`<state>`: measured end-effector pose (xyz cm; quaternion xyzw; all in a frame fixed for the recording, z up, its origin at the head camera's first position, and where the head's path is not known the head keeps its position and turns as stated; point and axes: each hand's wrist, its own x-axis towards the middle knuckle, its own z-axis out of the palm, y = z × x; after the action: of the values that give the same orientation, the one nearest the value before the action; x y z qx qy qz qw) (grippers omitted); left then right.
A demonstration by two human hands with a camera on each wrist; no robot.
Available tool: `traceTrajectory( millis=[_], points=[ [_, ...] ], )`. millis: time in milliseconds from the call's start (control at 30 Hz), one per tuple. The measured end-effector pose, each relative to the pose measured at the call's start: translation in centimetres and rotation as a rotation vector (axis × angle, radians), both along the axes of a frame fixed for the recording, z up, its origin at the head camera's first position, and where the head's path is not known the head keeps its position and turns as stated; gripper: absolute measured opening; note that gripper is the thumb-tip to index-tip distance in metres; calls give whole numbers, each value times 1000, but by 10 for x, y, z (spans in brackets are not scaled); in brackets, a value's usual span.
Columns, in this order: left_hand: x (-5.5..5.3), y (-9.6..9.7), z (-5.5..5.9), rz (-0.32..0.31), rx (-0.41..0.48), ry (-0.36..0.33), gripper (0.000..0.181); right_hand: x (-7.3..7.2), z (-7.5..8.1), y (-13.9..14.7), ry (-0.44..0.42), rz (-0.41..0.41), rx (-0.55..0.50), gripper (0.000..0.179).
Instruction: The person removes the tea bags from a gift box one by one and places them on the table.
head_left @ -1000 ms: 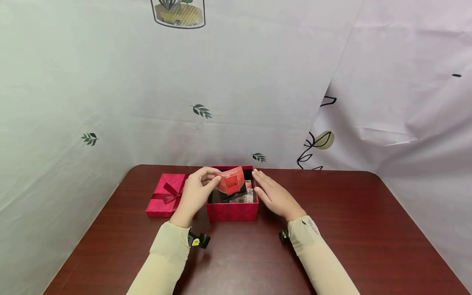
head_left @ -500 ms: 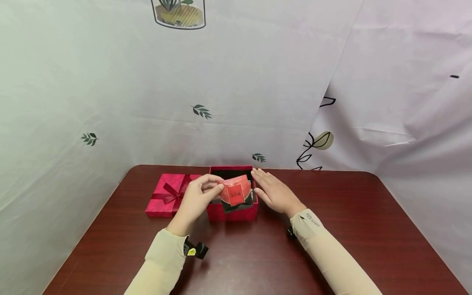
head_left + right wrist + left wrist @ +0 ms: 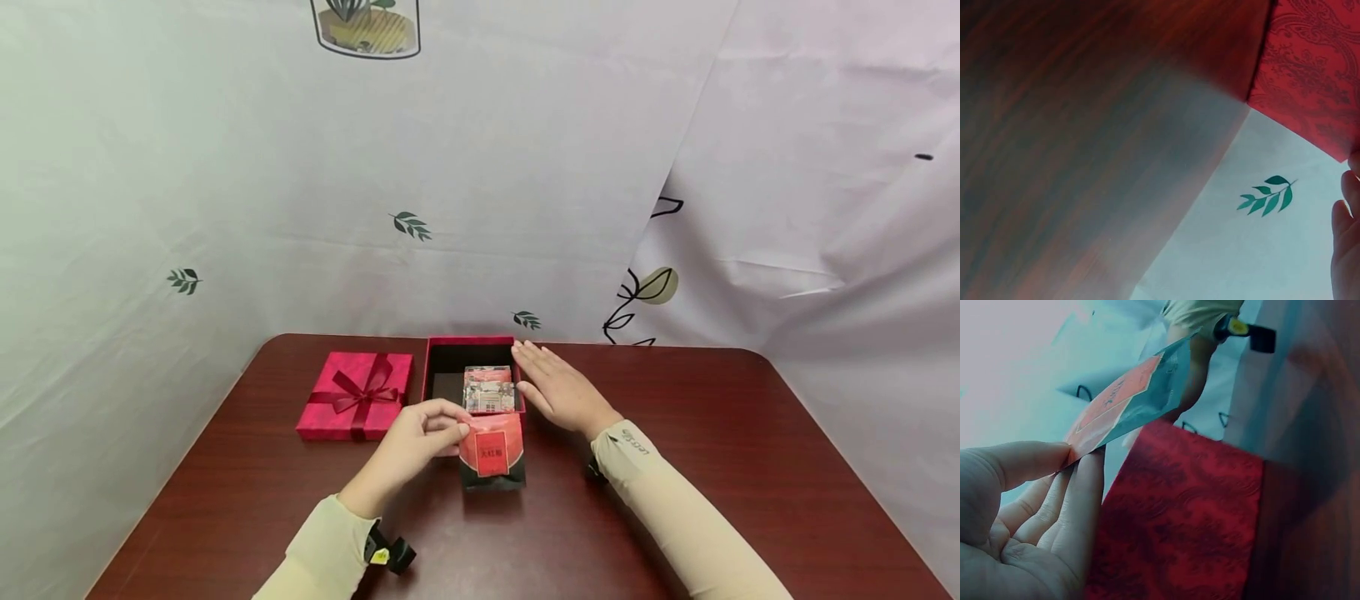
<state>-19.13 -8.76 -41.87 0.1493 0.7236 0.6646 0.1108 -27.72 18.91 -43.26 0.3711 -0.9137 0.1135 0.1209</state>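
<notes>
My left hand [image 3: 416,442] pinches a red and black packet [image 3: 491,454] by its upper left corner, between thumb and fingers. The packet hangs in front of the open red box [image 3: 429,367], label facing me; in the left wrist view the same packet [image 3: 1122,403] is seen edge-on. Inside the box, on its right side, lie several small printed packets [image 3: 489,390]; the left part shows a dark bottom. My right hand [image 3: 558,387] rests along the box's right wall, fingers straight. The right wrist view shows those fingertips [image 3: 1350,187] at a corner of the box [image 3: 1313,69].
Left of the box lies its red lid [image 3: 356,396], tied with a dark red ribbon bow. Both stand toward the back of the brown wooden table [image 3: 712,467]. Behind the table hangs a pale curtain [image 3: 480,167] with leaf prints.
My left hand has lifted the packet out over the box's front wall and brought it toward me. More of the box's inside and lid now shows. My right hand stays at the box's side.
</notes>
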Motion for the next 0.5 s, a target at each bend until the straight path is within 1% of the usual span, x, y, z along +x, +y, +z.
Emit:
traceTrajectory(
  millis=[133,200,333,500],
  points=[
    [5,7,-6,-62,-4,-11,21,0,-1,0,-2,10,-14,60],
    [8,10,-8,-79,-14,-22,21,0,-1,0,-10,10,-25,60],
    [11,16,-16,-89,-23,-72,18,-1,-4,-1,-19,13,-59,59],
    [11,23,-28,-90,-11,-154,16,0,-6,-1,-25,8,-76,59]
  ],
)
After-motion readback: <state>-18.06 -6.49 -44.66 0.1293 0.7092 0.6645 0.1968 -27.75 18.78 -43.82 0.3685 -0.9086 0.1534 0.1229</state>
